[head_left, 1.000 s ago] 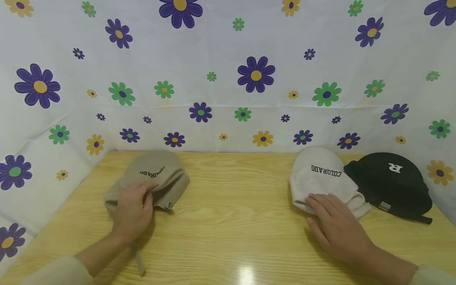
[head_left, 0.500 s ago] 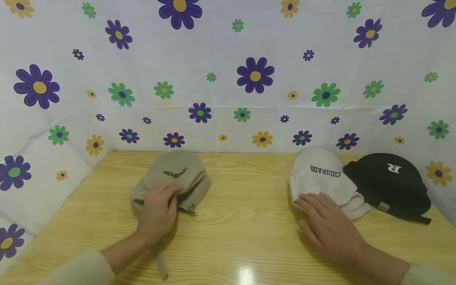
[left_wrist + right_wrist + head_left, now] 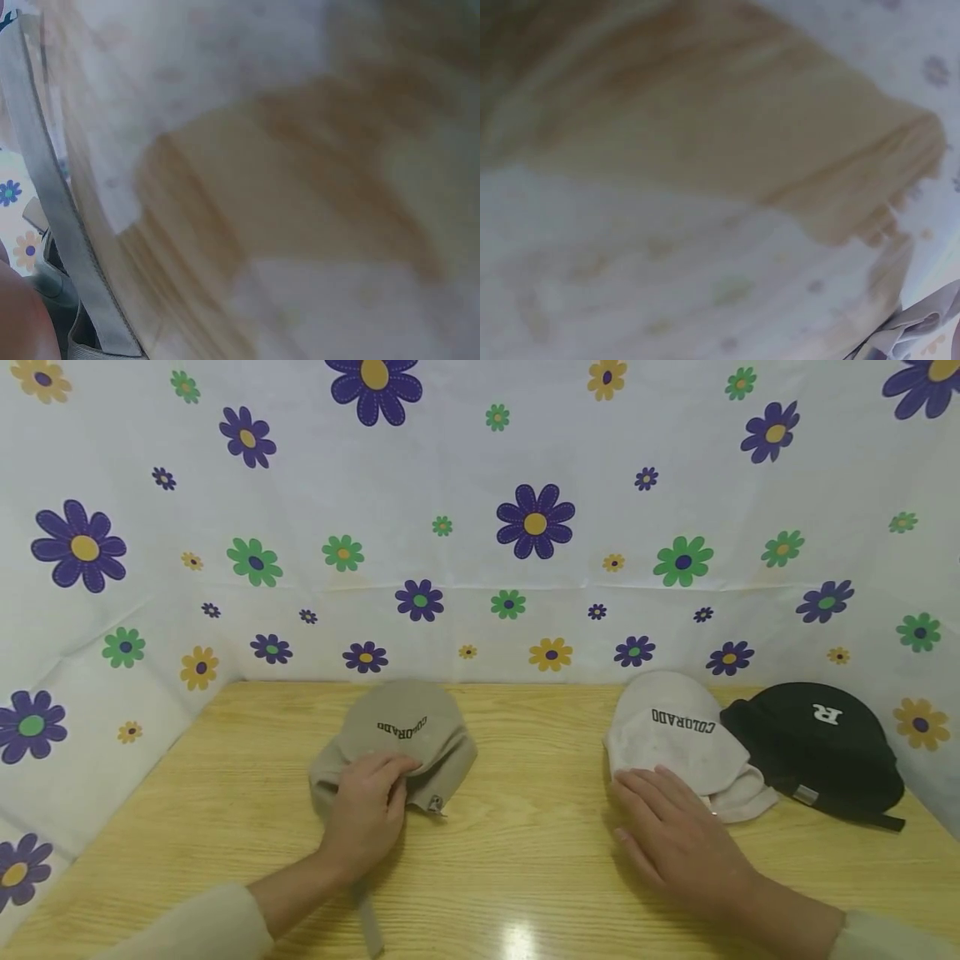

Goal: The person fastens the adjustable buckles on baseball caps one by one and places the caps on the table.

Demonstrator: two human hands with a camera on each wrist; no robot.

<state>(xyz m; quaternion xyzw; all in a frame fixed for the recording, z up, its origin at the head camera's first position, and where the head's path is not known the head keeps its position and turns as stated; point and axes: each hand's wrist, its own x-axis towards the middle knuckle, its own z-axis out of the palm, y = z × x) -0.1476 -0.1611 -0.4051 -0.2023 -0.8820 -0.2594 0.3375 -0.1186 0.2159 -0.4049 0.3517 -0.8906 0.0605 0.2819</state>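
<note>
A khaki cap with dark COLORADO lettering is left of the table's middle. My left hand pinches its near edge, thumb under the fabric. The cap's loose strap hangs below my wrist; in the left wrist view the strap runs down the left side. At right lies an off-white COLORADO cap. My right hand has its fingers extended and close together, resting at that cap's near left edge. Whether it presses on the fabric cannot be told. In the right wrist view only a bit of pale cloth shows.
A black cap with a white letter R lies at the far right, touching the off-white cap. Beneath all is a wooden table. A white cloth with printed flowers rises behind and at both sides.
My left hand has carried the khaki cap to the right, toward the table's middle. My right hand has slid slightly left along the off-white cap's edge. The off-white and black caps stay put.
</note>
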